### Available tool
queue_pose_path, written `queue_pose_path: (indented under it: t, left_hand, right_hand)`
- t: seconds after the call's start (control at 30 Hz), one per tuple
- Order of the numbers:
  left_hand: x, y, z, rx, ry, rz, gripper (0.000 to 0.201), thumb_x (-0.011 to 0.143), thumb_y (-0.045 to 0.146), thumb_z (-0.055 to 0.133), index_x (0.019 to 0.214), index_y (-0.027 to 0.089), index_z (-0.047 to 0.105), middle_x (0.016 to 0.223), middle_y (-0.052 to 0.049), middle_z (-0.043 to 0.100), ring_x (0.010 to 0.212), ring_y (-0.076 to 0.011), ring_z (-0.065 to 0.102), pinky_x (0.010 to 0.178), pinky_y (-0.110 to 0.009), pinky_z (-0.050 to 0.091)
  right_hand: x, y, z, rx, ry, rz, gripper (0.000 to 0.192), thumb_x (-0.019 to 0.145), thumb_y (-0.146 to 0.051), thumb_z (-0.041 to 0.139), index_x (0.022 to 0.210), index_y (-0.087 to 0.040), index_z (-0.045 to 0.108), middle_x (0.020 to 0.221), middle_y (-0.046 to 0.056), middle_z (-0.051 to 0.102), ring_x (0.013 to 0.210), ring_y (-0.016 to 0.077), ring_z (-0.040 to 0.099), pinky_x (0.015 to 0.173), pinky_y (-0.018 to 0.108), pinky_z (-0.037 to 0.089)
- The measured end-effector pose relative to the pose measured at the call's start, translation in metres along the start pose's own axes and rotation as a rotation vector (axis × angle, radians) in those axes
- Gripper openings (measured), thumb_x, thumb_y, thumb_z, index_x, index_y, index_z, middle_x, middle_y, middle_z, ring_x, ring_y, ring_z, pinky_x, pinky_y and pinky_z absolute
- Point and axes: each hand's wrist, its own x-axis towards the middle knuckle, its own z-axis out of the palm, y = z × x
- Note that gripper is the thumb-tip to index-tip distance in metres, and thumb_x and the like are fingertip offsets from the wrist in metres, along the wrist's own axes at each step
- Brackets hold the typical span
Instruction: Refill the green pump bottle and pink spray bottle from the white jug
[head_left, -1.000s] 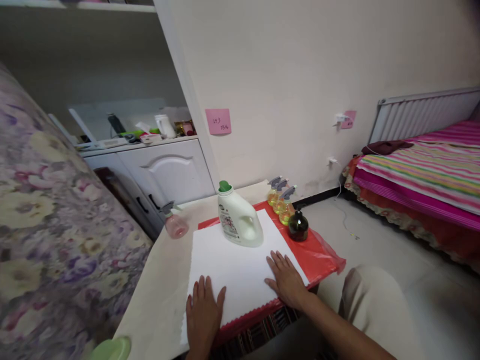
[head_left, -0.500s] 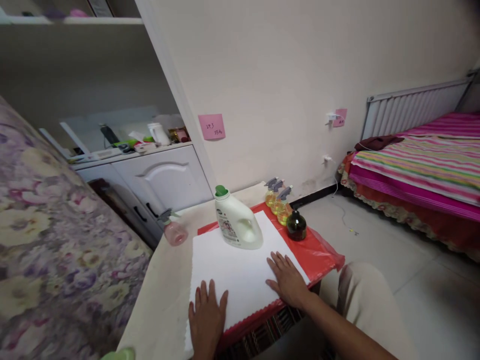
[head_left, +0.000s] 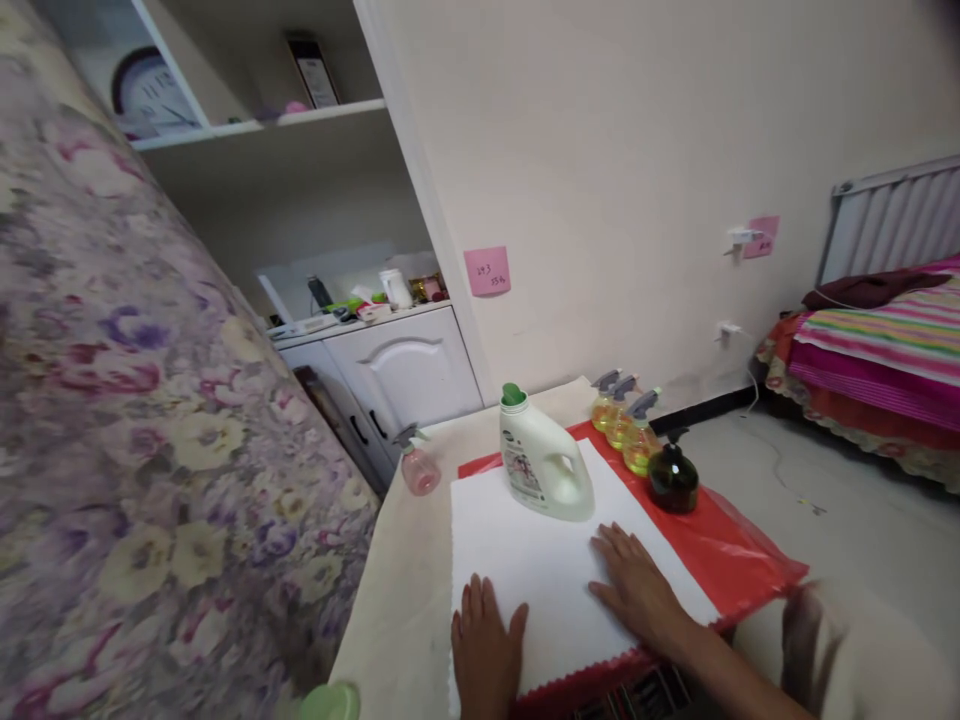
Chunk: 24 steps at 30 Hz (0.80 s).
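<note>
My left hand [head_left: 487, 645] lies flat on the near left part of a white sheet [head_left: 517, 560], fingers stretched out and holding nothing. On the sheet's right side rests my right hand [head_left: 637, 590], also flat with its fingers apart. A pale green detergent jug [head_left: 544, 460] with its handle at the right stands upright on the far part of the sheet, beyond both hands. Its green spout [head_left: 513, 394] shows at the neck. Under the sheet spreads a red plastic sheet [head_left: 720, 540].
Several spray bottles with yellow liquid [head_left: 640, 445] line the far right edge, beside a dark green pump bottle [head_left: 673, 478]. A pink spray bottle [head_left: 420, 468] stands left, and a green round item [head_left: 330, 702] near left. A floral curtain [head_left: 187, 450] hangs left of the table.
The camera view has turned left, so everything sits further right in the picture. Both hands stay flat on the white sheet, and the jug and bottles keep their places.
</note>
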Motion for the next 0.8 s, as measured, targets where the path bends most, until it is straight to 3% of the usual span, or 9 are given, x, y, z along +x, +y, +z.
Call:
queue_pose_path:
  t: [0.1,0.2,0.4,0.53,0.67,0.8]
  left_hand:
    - [0.012,0.001,-0.003,-0.022,-0.006,0.004,0.064,0.091,0.046,0.042,0.139,0.004,0.045,0.149,-0.022,0.038,0.139,-0.0333,0.035,0.112,-0.048,0.032]
    - [0.025,-0.004,0.003,-0.038,0.033,0.021,0.064,0.092,0.046,0.041,0.140,0.005,0.044,0.149,-0.021,0.037,0.139,-0.0335,0.035,0.112,-0.050,0.032]
    - [0.028,-0.024,0.031,-0.100,0.111,0.085,0.063,0.090,0.048,0.042,0.140,0.009,0.045,0.148,-0.017,0.041,0.137,-0.0316,0.040,0.110,-0.053,0.035]
    - [0.036,-0.033,0.033,-0.256,0.052,0.040,0.056,0.087,0.041,0.046,0.134,0.012,0.053,0.143,-0.015,0.049,0.135,-0.0310,0.043,0.111,-0.053,0.032]
    - [0.077,-0.049,0.014,-0.629,0.078,-0.081,0.055,0.089,0.040,0.042,0.136,0.011,0.048,0.140,-0.016,0.053,0.132,-0.0262,0.047,0.113,-0.044,0.033]
    - [0.148,-0.075,-0.006,-0.914,0.245,-0.318,0.066,0.079,0.039,0.059,0.137,0.012,0.041,0.144,-0.018,0.046,0.135,-0.0300,0.042,0.112,-0.042,0.032]
  right_hand:
    - [0.015,-0.030,0.014,0.050,-0.019,-0.096,0.059,0.090,-0.049,0.050,0.141,-0.020,0.046,0.152,0.012,0.039,0.143,0.0300,0.028,0.117,0.052,0.024]
    - [0.023,-0.049,0.032,0.048,-0.077,-0.154,0.060,0.090,-0.048,0.052,0.143,-0.022,0.042,0.154,0.012,0.035,0.143,0.0317,0.027,0.116,0.053,0.026]
    - [0.020,-0.041,0.060,-0.098,-0.012,-0.254,0.063,0.092,-0.051,0.047,0.148,-0.026,0.032,0.154,0.012,0.032,0.140,0.0339,0.033,0.111,0.054,0.033]
    - [0.020,-0.032,0.070,-0.211,0.070,-0.350,0.065,0.092,-0.052,0.047,0.149,-0.026,0.028,0.150,0.013,0.038,0.134,0.0352,0.043,0.103,0.052,0.042]
    - [0.024,-0.020,0.081,-0.260,0.144,-0.421,0.074,0.089,-0.054,0.050,0.151,-0.026,0.021,0.148,0.013,0.042,0.128,0.0356,0.051,0.097,0.049,0.046]
    - [0.031,0.001,0.099,-0.301,0.166,-0.496,0.081,0.086,-0.058,0.053,0.151,-0.027,0.018,0.140,0.012,0.052,0.118,0.0353,0.060,0.087,0.046,0.053]
